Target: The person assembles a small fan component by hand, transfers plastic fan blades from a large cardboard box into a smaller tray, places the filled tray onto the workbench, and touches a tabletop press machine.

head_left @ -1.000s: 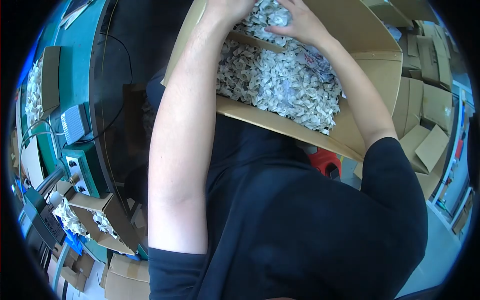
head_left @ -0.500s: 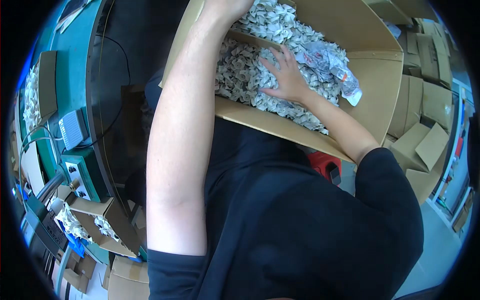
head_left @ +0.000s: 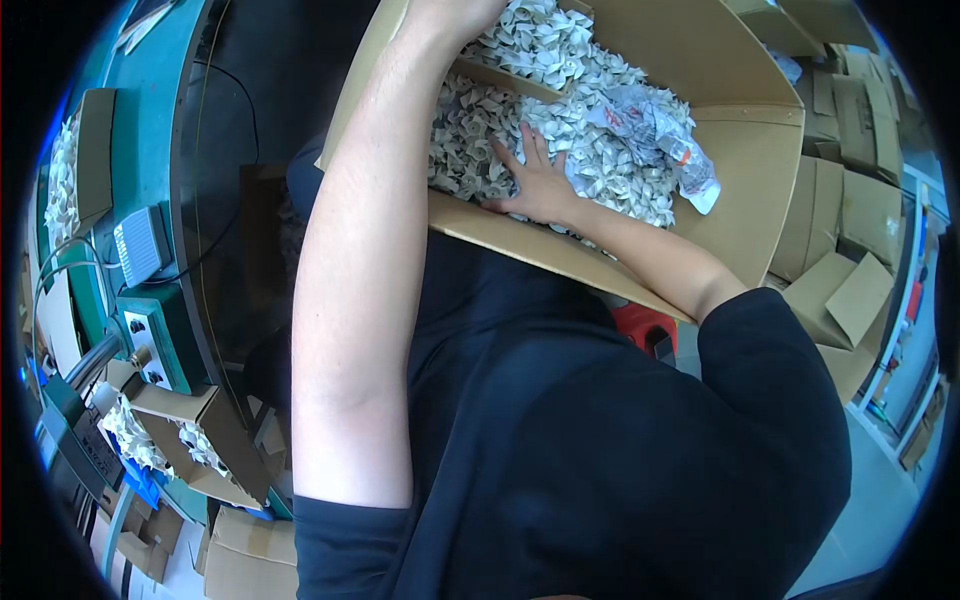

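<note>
A big cardboard box [head_left: 740, 190] holds many small pale curled pieces [head_left: 620, 180], with a cardboard strip [head_left: 508, 80] across them. My right hand [head_left: 540, 190] lies palm down on the pieces near the box's near wall, fingers spread. A crumpled clear plastic bag [head_left: 655, 130] with red marks rests on the pieces to its right. At the top edge, by the box's left side, my left hand [head_left: 460, 14] is only partly in view; its fingers are cut off by the frame.
On the left, a green bench [head_left: 145, 150] carries a small box of pale pieces [head_left: 62, 190], a grey pedal-like device [head_left: 141, 245] and a green control box [head_left: 155, 345]. An open carton [head_left: 205, 440] stands lower left. Flattened cartons [head_left: 870, 215] are at right, and a red object [head_left: 640, 325] is below the box.
My right hand has come from the far part of the box toward the near wall and to the left, uncovering the plastic bag. My left hand has barely moved.
</note>
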The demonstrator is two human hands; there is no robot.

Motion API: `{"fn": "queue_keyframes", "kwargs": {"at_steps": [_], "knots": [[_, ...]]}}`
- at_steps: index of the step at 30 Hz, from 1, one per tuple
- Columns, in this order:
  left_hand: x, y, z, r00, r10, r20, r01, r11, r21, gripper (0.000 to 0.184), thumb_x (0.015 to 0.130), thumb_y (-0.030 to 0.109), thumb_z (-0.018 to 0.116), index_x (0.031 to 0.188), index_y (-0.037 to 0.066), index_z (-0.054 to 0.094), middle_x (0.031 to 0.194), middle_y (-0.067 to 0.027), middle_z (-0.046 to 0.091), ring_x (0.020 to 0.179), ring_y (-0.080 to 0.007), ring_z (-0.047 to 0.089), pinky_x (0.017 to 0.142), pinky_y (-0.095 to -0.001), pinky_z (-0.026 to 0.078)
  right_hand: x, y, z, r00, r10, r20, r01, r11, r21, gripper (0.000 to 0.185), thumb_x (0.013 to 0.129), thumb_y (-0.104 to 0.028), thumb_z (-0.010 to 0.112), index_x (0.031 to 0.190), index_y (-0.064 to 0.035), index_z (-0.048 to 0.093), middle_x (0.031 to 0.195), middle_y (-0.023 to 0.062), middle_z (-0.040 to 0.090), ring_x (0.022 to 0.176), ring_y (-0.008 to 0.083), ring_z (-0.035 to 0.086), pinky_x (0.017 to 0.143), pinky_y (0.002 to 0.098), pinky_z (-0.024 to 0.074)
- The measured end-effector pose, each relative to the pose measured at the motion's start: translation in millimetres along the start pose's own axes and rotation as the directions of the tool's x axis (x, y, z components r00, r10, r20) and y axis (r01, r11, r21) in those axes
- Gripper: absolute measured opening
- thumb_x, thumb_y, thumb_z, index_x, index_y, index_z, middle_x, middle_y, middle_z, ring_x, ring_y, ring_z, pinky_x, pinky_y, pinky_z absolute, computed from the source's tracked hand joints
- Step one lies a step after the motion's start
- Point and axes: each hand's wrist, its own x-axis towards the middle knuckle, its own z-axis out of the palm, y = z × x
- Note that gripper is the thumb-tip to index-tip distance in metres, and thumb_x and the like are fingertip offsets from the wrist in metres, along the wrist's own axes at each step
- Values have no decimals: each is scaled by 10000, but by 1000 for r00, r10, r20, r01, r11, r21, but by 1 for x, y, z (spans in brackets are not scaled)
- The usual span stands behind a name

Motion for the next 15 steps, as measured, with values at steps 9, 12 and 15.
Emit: {"fn": "queue_keyframes", "kwargs": {"at_steps": [9, 12, 15], "knots": [[-3, 5, 0, 999, -39, 15, 40, 998, -39, 553, 1095, 430, 484, 786, 13, 673, 633, -25, 597, 524, -108, 528, 494, -272, 415, -9, 15, 8, 986, -164, 12, 156, 954, 257, 939, 839, -598, 718, 1595, -189, 340, 1672, 223, 186, 1503, 467, 281, 1063, 681, 421], [-3, 3, 2, 999, -29, 19, 29, 999, -29, 550, 1094, 429, 487, 785, 14, 672, 633, -22, 595, 524, -104, 523, 493, -272, 413, -2, 16, 6, 981, -191, -47, 186, 978, -92, 910, 789, -485, 789, 1546, -151, 411, 1588, 223, 325, 1440, 444, 373, 1033, 604, 484], [-4, 0, -2, 999, -36, 25, 37, 999, -30, 546, 1094, 425, 489, 785, 13, 671, 632, -21, 594, 523, -102, 522, 492, -272, 413, -1, 13, -2, 979, -200, -29, 199, 980, -25, 895, 765, -432, 808, 1524, -142, 433, 1547, 219, 371, 1411, 433, 401, 1034, 562, 496]]}}
